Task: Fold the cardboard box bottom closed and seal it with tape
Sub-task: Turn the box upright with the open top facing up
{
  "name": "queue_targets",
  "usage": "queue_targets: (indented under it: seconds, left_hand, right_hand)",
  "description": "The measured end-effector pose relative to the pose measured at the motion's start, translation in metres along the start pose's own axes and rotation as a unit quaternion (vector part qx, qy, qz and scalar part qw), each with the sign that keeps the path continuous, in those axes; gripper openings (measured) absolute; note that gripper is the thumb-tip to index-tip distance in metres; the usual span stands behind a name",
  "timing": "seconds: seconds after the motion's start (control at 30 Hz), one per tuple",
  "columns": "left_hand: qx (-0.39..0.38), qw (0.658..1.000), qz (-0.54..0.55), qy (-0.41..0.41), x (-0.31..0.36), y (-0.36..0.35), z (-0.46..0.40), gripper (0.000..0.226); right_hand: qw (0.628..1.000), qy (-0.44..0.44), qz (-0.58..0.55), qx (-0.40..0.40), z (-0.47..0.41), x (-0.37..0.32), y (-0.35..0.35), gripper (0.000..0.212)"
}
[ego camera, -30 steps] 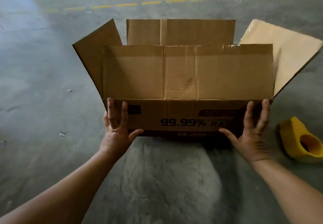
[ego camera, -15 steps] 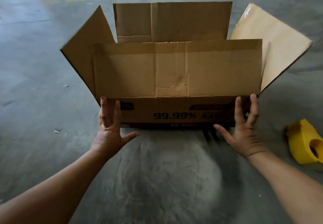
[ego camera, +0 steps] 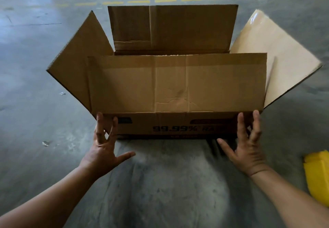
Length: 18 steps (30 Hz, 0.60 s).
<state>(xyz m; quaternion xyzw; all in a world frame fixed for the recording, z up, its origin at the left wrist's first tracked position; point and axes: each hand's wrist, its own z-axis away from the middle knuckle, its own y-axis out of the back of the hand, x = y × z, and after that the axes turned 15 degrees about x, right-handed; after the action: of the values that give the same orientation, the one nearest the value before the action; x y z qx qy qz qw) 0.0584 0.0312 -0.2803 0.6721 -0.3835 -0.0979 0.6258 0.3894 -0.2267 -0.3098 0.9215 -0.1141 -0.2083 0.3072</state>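
Box (ego camera: pixel 170 126) has slid nearer, left hand (ego camera: pixel 103 149) and right hand (ego camera: pixel 247 149) flat-fingered against its near wall, flaps still unfolded.

Both forearms bare; no sleeves reach them.

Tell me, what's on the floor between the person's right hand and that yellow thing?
Nothing: in the head view, only bare grey concrete floor shows between the right hand and the yellow thing at the picture's right edge.
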Motion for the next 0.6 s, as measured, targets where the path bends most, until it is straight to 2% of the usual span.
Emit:
queue_targets:
  seconds: [0.4, 0.6]
  left_hand:
    - [-0.001, 0.998, -0.007, -0.063, -0.003, 0.014, 0.0, 0.133]
    - [-0.012, 0.998, -0.035, -0.06, 0.001, 0.036, 0.009, 0.116]
  right_hand:
    - [0.999, -0.025, -0.002, -0.036, 0.001, -0.006, 0.005, 0.088]
    - [0.992, -0.071, 0.023, -0.099, -0.005, -0.025, 0.027, 0.095]
